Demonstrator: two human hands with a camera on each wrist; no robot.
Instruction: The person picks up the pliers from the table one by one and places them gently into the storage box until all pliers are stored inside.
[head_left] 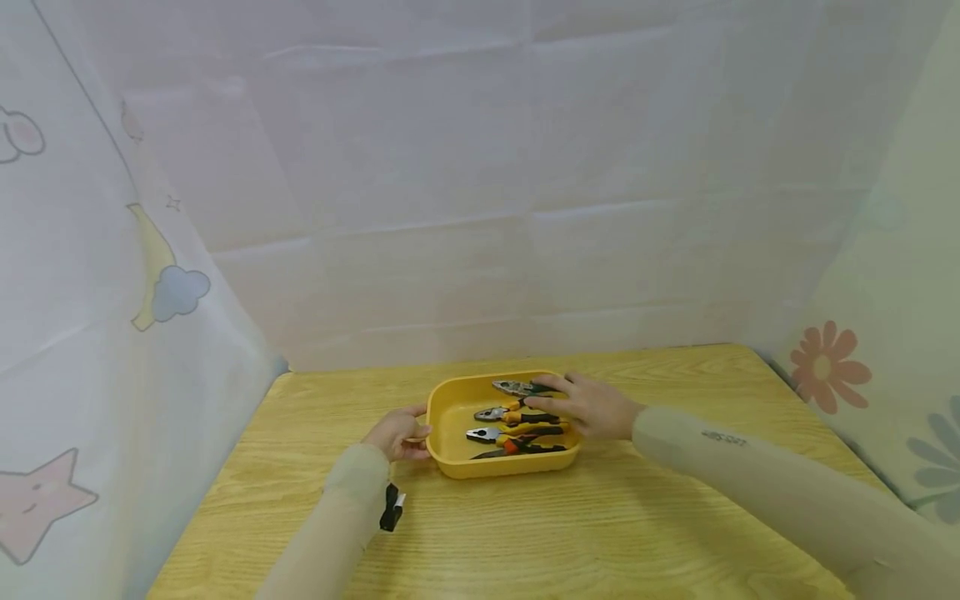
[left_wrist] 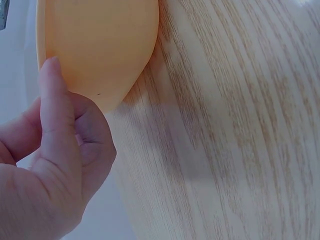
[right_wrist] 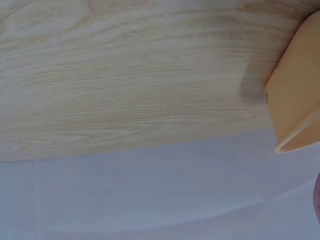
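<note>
A yellow plastic tray (head_left: pixel 457 468) stands on the wooden table with several pliers lying side by side in it. My left hand (head_left: pixel 397 434) grips the tray's left end; in the left wrist view its fingers (left_wrist: pixel 53 95) pinch the wall at the rim. Over the tray's right end reaches my right hand (head_left: pixel 600 407), fingers extended at the handles of the rearmost pliers (head_left: pixel 515 387), which are dark green. In front of these lie yellow-and-black pliers (head_left: pixel 491 414), another yellow-and-black pair (head_left: pixel 482 434) with a bright head, and pliers with red-and-black handles (head_left: pixel 517 448).
Wood-grained table (head_left: pixel 480 542) extends around the tray. A pale cloth backdrop (head_left: pixel 450 208) rises behind it, with printed cloths at both sides. A black strap end (head_left: pixel 391 507) hangs by the left wrist. In the right wrist view the tray (right_wrist: pixel 297 90) shows at the right edge.
</note>
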